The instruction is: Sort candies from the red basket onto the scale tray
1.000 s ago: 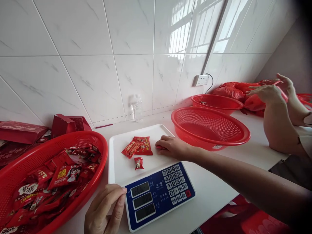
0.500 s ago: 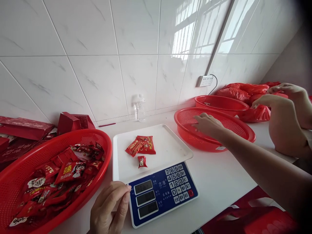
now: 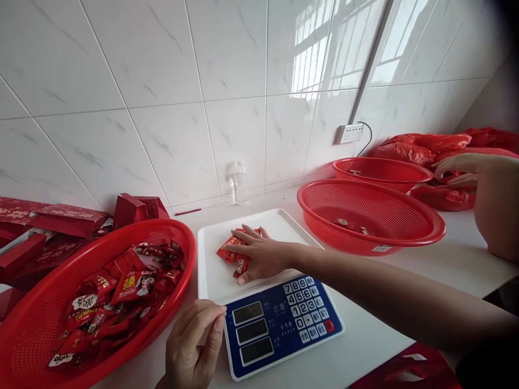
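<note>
My right hand (image 3: 265, 254) lies over the small red snack packets (image 3: 228, 249) on the white tray (image 3: 208, 281) of the weighing scale. Its fingers are spread and partly cover the packets. A small wrapped candy (image 3: 240, 266) shows beside its thumb. My left hand (image 3: 194, 337) is at the front left corner of the scale's blue panel (image 3: 284, 346), thumb and forefinger pinched together. Whatever is between those fingertips, if anything, is hidden. Left of the scale, a red basket (image 3: 190, 259) holds many wrapped snacks (image 3: 133, 285).
Two red baskets stand at the right, a nearer one (image 3: 436, 224) with a few packets at its bottom and a farther one (image 3: 421, 175). A clear bottle (image 3: 241, 186) is by the wall. Red boxes (image 3: 130, 212) lie back left. Another person's hand (image 3: 466, 167) is near red bags (image 3: 441, 197).
My right hand has moved left from the nearer right basket onto the packets on the scale. My left hand keeps its pinch by the scale. The view has shifted slightly.
</note>
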`<move>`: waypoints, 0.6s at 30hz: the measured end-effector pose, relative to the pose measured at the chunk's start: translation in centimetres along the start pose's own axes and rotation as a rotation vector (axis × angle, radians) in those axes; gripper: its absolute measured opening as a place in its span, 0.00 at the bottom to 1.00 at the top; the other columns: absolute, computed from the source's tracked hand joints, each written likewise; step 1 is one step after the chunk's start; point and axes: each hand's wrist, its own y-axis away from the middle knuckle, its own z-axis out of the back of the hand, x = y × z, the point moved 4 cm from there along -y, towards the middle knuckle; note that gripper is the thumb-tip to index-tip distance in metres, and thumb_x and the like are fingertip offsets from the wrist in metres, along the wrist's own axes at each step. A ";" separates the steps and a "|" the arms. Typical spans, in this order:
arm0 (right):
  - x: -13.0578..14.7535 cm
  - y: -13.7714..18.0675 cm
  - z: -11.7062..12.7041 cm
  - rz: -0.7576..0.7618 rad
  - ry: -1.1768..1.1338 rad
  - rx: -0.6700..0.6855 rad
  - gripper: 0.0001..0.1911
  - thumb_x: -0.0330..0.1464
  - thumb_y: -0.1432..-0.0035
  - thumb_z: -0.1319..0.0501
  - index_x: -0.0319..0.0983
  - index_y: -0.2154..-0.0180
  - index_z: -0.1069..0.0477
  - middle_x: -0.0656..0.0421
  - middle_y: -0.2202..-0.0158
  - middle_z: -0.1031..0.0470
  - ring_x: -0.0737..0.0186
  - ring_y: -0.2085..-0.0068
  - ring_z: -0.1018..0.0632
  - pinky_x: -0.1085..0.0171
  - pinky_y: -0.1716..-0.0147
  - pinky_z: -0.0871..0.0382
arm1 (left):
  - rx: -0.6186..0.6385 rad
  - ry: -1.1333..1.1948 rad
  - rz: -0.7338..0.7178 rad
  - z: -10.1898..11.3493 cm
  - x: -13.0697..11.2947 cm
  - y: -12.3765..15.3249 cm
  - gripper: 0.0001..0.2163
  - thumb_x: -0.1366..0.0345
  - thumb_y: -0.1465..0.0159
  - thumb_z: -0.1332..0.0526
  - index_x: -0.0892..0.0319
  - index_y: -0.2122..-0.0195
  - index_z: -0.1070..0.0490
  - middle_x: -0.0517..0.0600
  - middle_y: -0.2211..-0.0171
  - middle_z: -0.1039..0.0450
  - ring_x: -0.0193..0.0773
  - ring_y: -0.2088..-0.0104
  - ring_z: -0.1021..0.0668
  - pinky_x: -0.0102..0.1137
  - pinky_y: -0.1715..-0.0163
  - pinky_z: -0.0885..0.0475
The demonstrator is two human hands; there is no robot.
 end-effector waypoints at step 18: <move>-3.8 -0.3 2.6 -0.086 0.213 -0.414 0.18 0.30 0.37 0.49 0.45 0.46 0.35 0.55 0.53 0.26 0.60 0.66 0.23 0.62 0.69 0.34 | -0.009 0.008 0.011 -0.2 0.3 0.2 0.06 0.73 0.36 0.44 0.60 0.61 0.29 0.47 0.72 0.26 0.32 0.70 0.22 0.23 0.68 0.24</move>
